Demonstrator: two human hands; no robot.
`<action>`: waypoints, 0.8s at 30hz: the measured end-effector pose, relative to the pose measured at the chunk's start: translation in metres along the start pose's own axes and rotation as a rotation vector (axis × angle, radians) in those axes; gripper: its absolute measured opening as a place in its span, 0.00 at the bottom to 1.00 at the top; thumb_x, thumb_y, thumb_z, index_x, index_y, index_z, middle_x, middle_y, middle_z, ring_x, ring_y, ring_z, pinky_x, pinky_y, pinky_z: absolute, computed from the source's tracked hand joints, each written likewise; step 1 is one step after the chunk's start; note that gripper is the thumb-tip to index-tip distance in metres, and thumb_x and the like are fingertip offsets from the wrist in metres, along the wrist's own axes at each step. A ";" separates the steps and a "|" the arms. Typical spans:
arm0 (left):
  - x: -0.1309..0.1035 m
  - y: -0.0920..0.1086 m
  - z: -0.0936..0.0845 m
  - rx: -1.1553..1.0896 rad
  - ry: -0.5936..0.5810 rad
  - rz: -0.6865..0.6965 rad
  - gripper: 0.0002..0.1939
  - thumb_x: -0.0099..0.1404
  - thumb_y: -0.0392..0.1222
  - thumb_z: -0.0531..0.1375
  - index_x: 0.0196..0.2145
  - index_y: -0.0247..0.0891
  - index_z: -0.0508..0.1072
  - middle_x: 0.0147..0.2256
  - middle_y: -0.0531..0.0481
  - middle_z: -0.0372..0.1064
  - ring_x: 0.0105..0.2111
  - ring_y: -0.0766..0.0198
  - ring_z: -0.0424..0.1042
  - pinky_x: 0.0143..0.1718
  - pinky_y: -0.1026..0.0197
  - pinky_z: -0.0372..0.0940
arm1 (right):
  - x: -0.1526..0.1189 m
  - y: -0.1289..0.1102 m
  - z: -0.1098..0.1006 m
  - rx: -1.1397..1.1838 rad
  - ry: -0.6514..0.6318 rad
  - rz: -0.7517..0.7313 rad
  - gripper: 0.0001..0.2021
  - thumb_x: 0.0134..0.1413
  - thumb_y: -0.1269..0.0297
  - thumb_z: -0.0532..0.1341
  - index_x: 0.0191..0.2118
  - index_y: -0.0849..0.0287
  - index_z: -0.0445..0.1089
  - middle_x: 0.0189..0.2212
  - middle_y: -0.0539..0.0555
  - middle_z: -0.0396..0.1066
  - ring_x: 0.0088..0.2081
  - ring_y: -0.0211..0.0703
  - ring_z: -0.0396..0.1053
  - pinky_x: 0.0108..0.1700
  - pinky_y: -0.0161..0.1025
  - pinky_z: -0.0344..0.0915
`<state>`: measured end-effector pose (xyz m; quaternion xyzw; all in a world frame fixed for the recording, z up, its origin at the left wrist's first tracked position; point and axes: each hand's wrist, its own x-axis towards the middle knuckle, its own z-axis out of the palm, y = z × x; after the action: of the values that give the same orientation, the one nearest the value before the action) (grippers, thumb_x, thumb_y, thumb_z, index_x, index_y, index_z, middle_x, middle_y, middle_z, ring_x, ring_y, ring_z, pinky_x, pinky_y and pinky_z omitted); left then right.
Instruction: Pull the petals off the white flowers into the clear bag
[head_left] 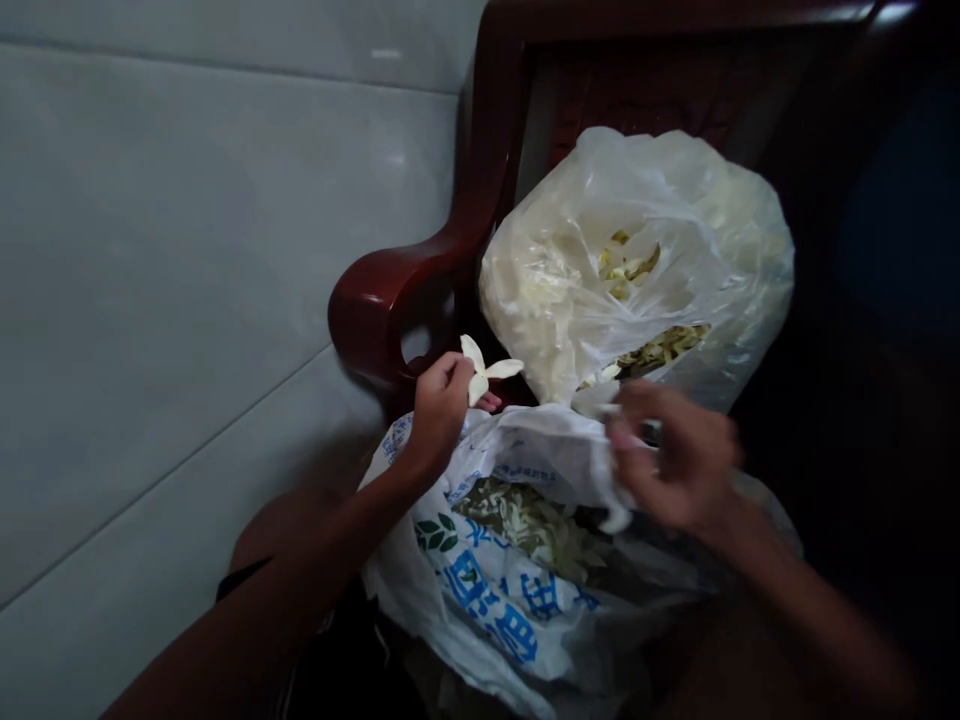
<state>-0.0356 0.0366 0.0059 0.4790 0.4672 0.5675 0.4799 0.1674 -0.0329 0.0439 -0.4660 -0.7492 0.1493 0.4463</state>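
Observation:
My left hand point(441, 402) is closed in a pinch on a creamy white flower point(480, 378) with spread petals, held just above the rim of a white plastic bag point(420, 590) with blue printing. Pale petals point(536, 525) lie inside that bag. My right hand point(682, 455), smeared by motion, has its fingers drawn together over the right side of the same bag. Something whitish shows at its fingertips, too blurred to name. Behind stands a translucent plastic bag point(532, 280), full and bulging, with brownish-yellow plant pieces point(664, 347) in its openings.
A dark red wooden seat with a curved armrest point(375, 300) stands behind and supports the translucent bag. Grey wall tiles point(187, 250) fill the left side. My knee point(277, 530) shows beside the printed bag. The right side is very dark.

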 end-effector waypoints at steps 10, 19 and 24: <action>-0.036 -0.012 0.017 0.159 -0.162 0.097 0.10 0.58 0.37 0.57 0.39 0.35 0.70 0.34 0.49 0.73 0.36 0.65 0.72 0.39 0.65 0.67 | 0.000 0.020 0.034 -0.225 -0.100 0.015 0.17 0.58 0.54 0.54 0.22 0.58 0.59 0.17 0.46 0.60 0.20 0.33 0.57 0.26 0.33 0.49; -0.041 -0.015 0.021 0.057 -0.273 -0.033 0.15 0.63 0.44 0.54 0.43 0.37 0.73 0.37 0.48 0.74 0.34 0.64 0.72 0.38 0.62 0.68 | -0.001 0.031 0.045 -0.266 -0.084 0.080 0.13 0.56 0.55 0.56 0.25 0.58 0.62 0.19 0.47 0.63 0.22 0.35 0.59 0.27 0.34 0.51; -0.045 -0.019 0.026 0.029 -0.339 -0.090 0.12 0.60 0.43 0.56 0.39 0.35 0.73 0.36 0.48 0.72 0.33 0.64 0.72 0.38 0.60 0.69 | -0.001 0.028 0.050 0.034 -0.026 0.093 0.08 0.56 0.60 0.56 0.34 0.58 0.68 0.29 0.51 0.70 0.31 0.38 0.67 0.34 0.34 0.61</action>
<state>-0.0044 -0.0041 -0.0140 0.5534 0.4088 0.4494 0.5698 0.1431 -0.0093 -0.0021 -0.4905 -0.7300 0.1888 0.4369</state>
